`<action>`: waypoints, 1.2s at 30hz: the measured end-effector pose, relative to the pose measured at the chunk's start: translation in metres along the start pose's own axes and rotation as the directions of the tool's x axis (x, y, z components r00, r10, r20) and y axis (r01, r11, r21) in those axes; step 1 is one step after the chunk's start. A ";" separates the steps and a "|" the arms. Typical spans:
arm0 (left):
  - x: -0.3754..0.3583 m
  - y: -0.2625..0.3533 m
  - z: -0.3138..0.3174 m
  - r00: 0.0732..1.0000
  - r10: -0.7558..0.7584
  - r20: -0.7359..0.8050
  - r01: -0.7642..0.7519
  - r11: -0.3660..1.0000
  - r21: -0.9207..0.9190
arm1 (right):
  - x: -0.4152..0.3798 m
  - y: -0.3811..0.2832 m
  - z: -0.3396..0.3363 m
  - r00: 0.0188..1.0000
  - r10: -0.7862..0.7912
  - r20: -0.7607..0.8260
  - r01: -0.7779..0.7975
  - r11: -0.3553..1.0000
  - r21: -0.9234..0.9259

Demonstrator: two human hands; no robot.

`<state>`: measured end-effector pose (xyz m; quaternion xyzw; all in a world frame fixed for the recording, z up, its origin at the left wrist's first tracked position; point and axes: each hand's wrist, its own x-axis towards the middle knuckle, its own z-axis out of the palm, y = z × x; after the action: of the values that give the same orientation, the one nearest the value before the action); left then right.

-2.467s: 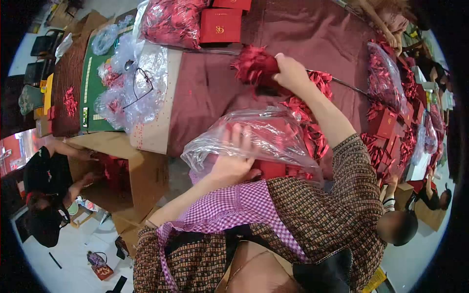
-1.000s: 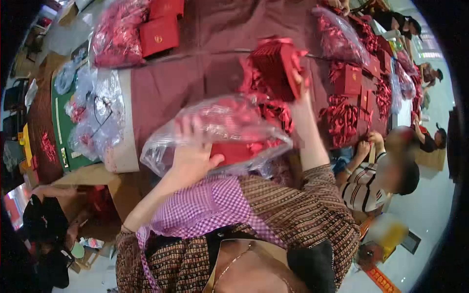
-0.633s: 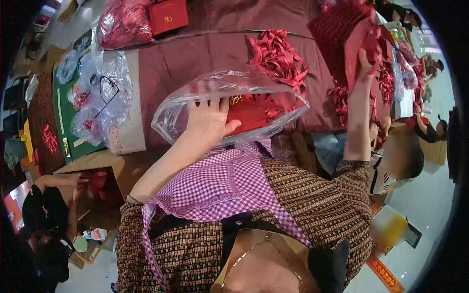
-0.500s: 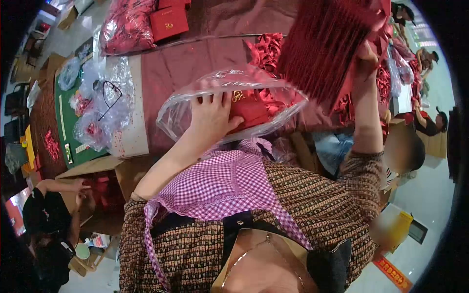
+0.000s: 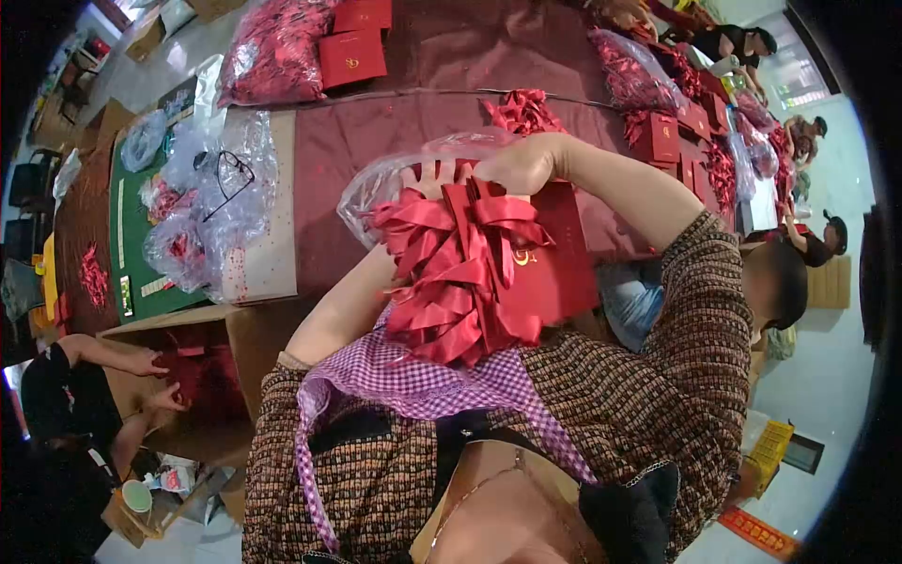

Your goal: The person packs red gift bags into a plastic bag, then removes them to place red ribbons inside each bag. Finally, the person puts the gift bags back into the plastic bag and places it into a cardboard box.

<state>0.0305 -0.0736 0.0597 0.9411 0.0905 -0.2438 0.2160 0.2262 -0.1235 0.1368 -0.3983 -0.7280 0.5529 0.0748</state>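
Note:
A thick stack of flat red gold-printed pieces with satin ribbons (image 5: 550,273) is in front of my chest, ribbon ends hanging toward me. My right hand (image 5: 517,167) is closed over its top edge. Behind the stack, my left hand (image 5: 432,179) shows only its fingers, stretched and slightly apart, at a clear plastic bag (image 5: 362,202). The ribbons cover its palm. The bag lies on the dark red tablecloth, and the stack hides most of its inside.
A stuffed plastic bag of red pieces (image 5: 277,56) and loose red cards (image 5: 353,58) lie at the far left. Glasses (image 5: 230,179) rest on crumpled plastic. A co-worker's hands (image 5: 155,376) reach into a cardboard box (image 5: 240,357). More red piles (image 5: 662,139) line the right.
My right hand has brought the stack from the upper right down to the middle, turning it so the ribbons and gold print show. The stack now covers much of the bag and my left hand.

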 end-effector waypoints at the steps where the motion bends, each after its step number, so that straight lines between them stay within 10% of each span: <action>1: 0.000 -0.003 0.000 1.000 0.005 -0.013 -0.005 1.000 -0.026 | 0.011 -0.025 -0.007 0.964 0.209 0.162 -0.211 0.978 -0.007; 2: 0.012 -0.004 -0.009 1.000 0.010 -0.021 -0.012 0.999 -0.052 | 0.018 -0.038 -0.010 0.861 0.400 0.315 -0.408 0.912 -0.045; 4: -0.001 -0.007 0.001 0.999 0.019 -0.044 -0.023 0.994 -0.106 | 0.005 0.024 -0.009 0.964 0.258 0.070 -0.223 0.921 -0.320; 9: -0.027 -0.013 0.022 0.996 0.038 -0.080 -0.055 0.972 -0.226 | 0.008 -0.033 -0.037 0.943 0.318 0.100 -0.329 0.936 0.128; 36: -0.003 -0.001 0.014 0.953 -0.068 -0.296 -0.181 0.656 -0.732 | 0.021 0.007 -0.082 0.955 0.225 0.192 -0.244 0.966 0.081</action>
<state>0.0218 -0.0789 0.0496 0.7950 0.1848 -0.0328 0.5769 0.2607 -0.0480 0.1548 -0.4253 -0.6497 0.6290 -0.0375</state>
